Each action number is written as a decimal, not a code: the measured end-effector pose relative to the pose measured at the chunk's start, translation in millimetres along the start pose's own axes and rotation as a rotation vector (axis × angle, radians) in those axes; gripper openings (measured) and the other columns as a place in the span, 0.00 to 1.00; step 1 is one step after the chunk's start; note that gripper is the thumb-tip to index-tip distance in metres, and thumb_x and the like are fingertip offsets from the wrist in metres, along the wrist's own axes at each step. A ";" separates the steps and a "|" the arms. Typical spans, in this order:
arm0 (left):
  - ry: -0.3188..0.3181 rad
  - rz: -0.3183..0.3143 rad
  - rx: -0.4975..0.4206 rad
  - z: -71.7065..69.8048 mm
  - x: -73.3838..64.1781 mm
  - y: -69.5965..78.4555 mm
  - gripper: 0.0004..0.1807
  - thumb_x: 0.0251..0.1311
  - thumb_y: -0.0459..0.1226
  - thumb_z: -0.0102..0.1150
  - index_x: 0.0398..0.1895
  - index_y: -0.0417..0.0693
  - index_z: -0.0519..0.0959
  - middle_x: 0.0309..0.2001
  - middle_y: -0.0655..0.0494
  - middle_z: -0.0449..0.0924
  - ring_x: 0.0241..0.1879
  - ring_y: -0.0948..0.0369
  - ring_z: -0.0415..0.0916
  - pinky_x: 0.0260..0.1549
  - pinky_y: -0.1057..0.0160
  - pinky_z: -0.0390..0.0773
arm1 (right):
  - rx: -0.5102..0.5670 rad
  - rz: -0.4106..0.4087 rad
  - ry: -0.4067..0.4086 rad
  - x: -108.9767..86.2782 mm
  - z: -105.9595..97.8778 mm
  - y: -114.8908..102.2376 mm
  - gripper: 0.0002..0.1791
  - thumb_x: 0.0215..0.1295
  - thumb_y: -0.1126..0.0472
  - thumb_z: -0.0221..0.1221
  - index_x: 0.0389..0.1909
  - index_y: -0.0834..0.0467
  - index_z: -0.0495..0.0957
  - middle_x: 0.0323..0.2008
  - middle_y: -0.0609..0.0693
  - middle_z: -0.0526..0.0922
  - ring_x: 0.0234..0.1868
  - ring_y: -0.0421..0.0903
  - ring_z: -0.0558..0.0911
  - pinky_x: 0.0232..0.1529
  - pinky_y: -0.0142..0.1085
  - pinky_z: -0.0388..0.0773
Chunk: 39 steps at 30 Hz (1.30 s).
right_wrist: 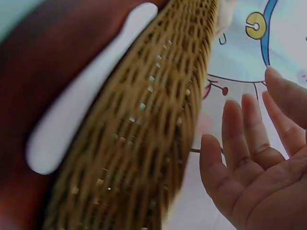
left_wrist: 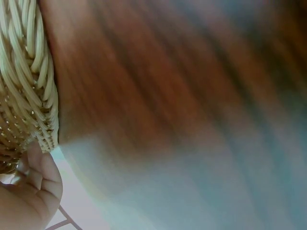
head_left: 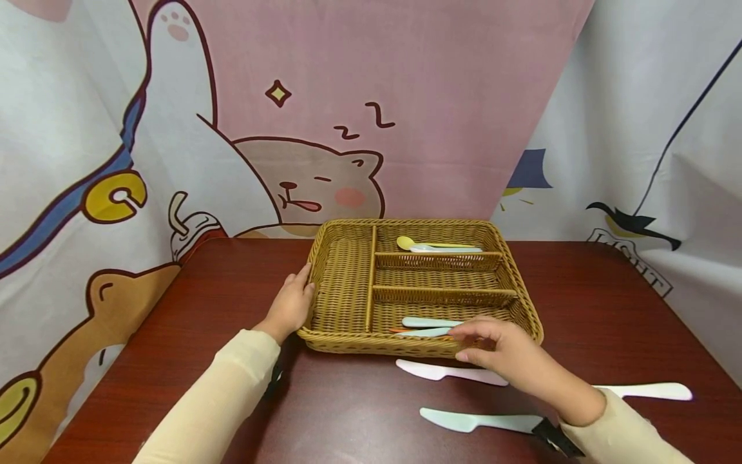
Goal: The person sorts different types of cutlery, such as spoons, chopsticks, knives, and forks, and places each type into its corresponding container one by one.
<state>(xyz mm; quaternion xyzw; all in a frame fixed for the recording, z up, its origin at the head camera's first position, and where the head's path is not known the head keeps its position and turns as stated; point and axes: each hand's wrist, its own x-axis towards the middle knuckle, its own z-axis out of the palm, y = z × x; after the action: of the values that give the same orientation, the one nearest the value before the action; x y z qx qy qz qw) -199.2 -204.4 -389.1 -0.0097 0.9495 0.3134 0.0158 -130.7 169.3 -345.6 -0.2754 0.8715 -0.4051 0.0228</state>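
Fingers (right_wrist: 233, 129) of right hand (head_left: 507, 351) being held parted, gripping nothing

Cutlery (head_left: 431, 323) in the tray (head_left: 371, 339) is being partly covered by that hand. The tray's left rim is being held by the left hand (head_left: 290, 306). Tray and knives (head_left: 455, 372) are being borne by the table (head_left: 348, 403).

Dark red-brown tabletop (head_left: 246, 283) beneath left hand's grip (head_left: 288, 308). Pink-and-white printed fabric backdrop (head_left: 440, 129) beyond it. Printed there, past grip, slightly right: beige cartoon animal (head_left: 336, 177), eyes shut, dark Z marks (head_left: 380, 116) above. Beyond, left of grip: round yellow bell (head_left: 101, 198) on blue band (head_left: 49, 222); raised white paw (head_left: 178, 64) higher. Far right of grip: black bird print (head_left: 634, 222), lettering banner (head_left: 628, 263) below.
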 end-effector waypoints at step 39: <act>-0.010 -0.008 -0.009 -0.5 -1.2 -0.3 0.30 0.77 0.41 0.35 0.78 0.47 0.45 0.61 0.36 0.62 0.59 0.43 0.68 0.57 0.44 0.68 | -0.226 -0.016 -0.326 -53.7 17.0 41.7 0.12 0.46 0.65 0.71 0.32 0.47 0.87 0.32 0.33 0.81 0.35 0.29 0.76 0.31 0.32 0.73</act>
<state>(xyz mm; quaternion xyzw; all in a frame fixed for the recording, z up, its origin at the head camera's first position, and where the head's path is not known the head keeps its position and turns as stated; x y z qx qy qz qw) -198.0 -204.9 -388.8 -0.0118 0.9479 0.3177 0.0217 -100.0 206.1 -396.8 -0.3453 0.8939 -0.2549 0.1293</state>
